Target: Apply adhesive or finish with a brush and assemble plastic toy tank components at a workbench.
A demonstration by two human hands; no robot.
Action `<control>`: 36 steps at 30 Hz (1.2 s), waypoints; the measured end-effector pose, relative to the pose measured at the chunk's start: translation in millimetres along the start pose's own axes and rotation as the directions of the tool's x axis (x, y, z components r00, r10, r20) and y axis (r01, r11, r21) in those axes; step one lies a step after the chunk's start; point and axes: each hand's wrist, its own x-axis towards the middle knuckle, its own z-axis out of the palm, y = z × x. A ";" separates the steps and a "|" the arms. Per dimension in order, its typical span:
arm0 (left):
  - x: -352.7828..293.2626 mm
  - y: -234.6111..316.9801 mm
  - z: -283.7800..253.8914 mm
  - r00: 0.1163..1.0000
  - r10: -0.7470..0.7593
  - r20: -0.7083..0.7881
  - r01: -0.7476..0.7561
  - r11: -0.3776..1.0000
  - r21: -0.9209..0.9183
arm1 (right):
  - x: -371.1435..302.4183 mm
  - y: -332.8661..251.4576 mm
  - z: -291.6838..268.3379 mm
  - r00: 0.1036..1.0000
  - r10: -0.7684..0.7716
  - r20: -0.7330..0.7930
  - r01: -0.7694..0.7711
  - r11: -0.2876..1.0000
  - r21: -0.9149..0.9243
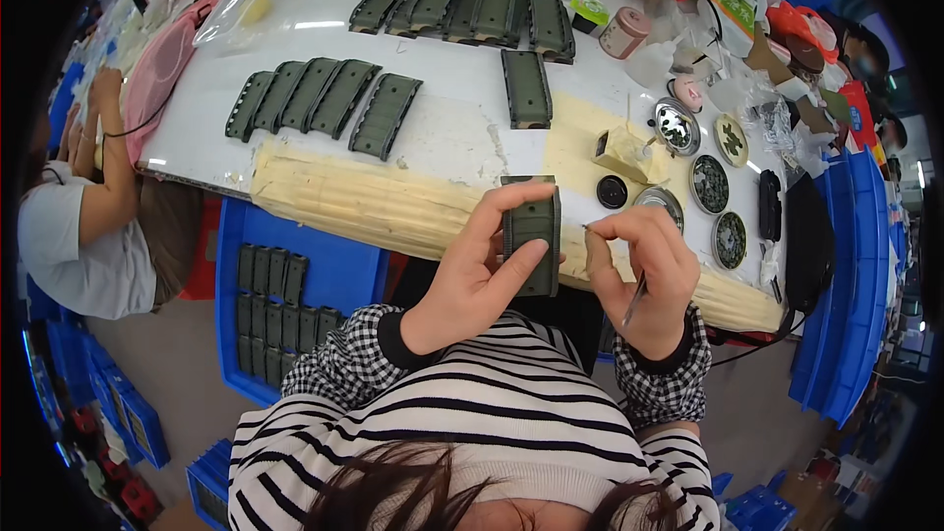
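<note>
My left hand (pixel 479 275) grips a dark green rectangular plastic piece (pixel 532 236) with ribbed dark edges, holding it upright above my lap near the table's front edge. Just to the right of it, my right hand (pixel 649 270) is closed in a pinch around a thin stick-like tool (pixel 635 303). One slim end pokes out below the fingers and a small tip shows at the fingertips, close to the green piece but apart from it. What kind of tool it is, I cannot make out. Beyond my hands, a similar green piece (pixel 527 88) lies on the white table.
More green pieces lie in rows (pixel 324 98) at left and a further group (pixel 462 12) behind. Round tins (pixel 710 184) with dark green contents, a black lid (pixel 612 192) and a pink-labelled jar (pixel 625 32) stand right. A blue crate (pixel 228 320) holds several pieces. Another person (pixel 93 226) sits left.
</note>
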 end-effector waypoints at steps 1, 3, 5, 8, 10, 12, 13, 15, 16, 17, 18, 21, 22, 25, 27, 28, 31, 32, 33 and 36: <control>2.7 -2.1 -0.3 0.999 0.042 -0.014 -0.041 0.997 0.065 | 4.7 5.1 -1.7 1.000 -0.012 -0.003 0.012 1.000 -0.011; 7.0 -2.6 1.4 0.991 0.128 -0.036 -0.119 0.974 0.193 | 13.4 14.8 -3.7 0.999 -0.035 -0.005 0.035 0.999 -0.033; 11.1 0.3 -2.5 1.000 0.021 0.010 -0.022 0.986 0.162 | 17.9 23.4 -0.7 0.997 -0.080 -0.006 0.080 0.995 -0.056; 15.7 0.2 -2.1 0.999 -0.037 0.037 0.031 0.988 0.150 | 21.5 34.9 2.9 0.991 -0.131 -0.019 0.130 0.990 -0.063; 17.7 0.2 -2.8 0.997 -0.060 0.055 0.051 0.988 0.149 | 24.2 37.3 2.6 0.993 -0.122 0.006 0.122 0.991 -0.056; 20.9 -0.1 -0.3 0.999 -0.025 0.030 0.019 0.983 0.180 | 24.7 41.1 3.0 0.992 -0.127 0.014 0.128 0.990 -0.056; 22.2 -0.6 0.3 1.000 -0.006 0.019 0.003 0.981 0.196 | 24.7 42.5 3.1 0.991 -0.130 0.018 0.131 0.990 -0.056; 23.9 -3.8 -1.7 0.999 0.008 0.032 -0.014 0.977 0.211 | 26.0 43.2 1.5 0.991 -0.129 0.026 0.130 0.990 -0.057; 24.4 -5.0 -2.4 0.999 0.016 0.039 -0.024 0.976 0.219 | 26.5 43.7 0.7 0.991 -0.129 0.030 0.131 0.990 -0.058; 24.8 -3.5 -2.1 0.999 -0.018 0.047 0.009 0.981 0.192 | 26.4 44.6 0.5 0.990 -0.137 0.034 0.139 0.988 -0.068; 25.5 -0.2 -1.6 0.997 -0.052 0.055 0.042 0.985 0.167 | 26.4 45.7 0.4 0.989 -0.145 0.037 0.148 0.986 -0.078; 26.5 0.2 -0.8 0.995 -0.080 0.063 0.071 0.987 0.144 | 26.5 48.7 -0.2 0.987 -0.156 0.047 0.160 0.983 -0.086; 27.0 -0.7 -0.7 0.995 -0.078 0.062 0.068 0.987 0.145 | 26.5 49.7 -0.5 0.986 -0.158 0.050 0.162 0.983 -0.087; 28.4 -6.5 -0.7 0.999 -0.004 0.044 -0.006 0.976 0.218 | 25.4 53.6 -2.0 0.981 -0.180 0.072 0.187 0.978 -0.098; 28.9 -6.3 -0.1 0.999 -0.012 0.045 0.001 0.973 0.231 | 24.1 55.8 -4.8 0.976 -0.181 0.121 0.195 0.974 -0.113; 29.1 -6.3 0.2 0.999 -0.015 0.044 0.004 0.971 0.238 | 23.8 56.3 -5.9 0.973 -0.182 0.146 0.200 0.973 -0.120; 29.0 -7.8 1.5 1.000 -0.001 0.031 -0.007 0.968 0.251 | 23.2 53.5 -9.4 0.956 -0.226 0.189 0.260 0.949 -0.181; 28.6 -8.5 0.7 0.999 -0.005 0.043 -0.006 0.967 0.256 | 23.4 53.6 -10.5 0.955 -0.222 0.197 0.256 0.951 -0.171; 27.9 -9.0 -0.9 0.998 -0.009 0.055 -0.006 0.965 0.261 | 24.0 53.9 -11.9 0.954 -0.218 0.206 0.253 0.954 -0.163; 27.9 -5.4 1.0 0.998 -0.023 0.064 0.010 0.981 0.194 | 22.9 60.0 -12.2 0.939 -0.271 0.213 0.308 0.937 -0.165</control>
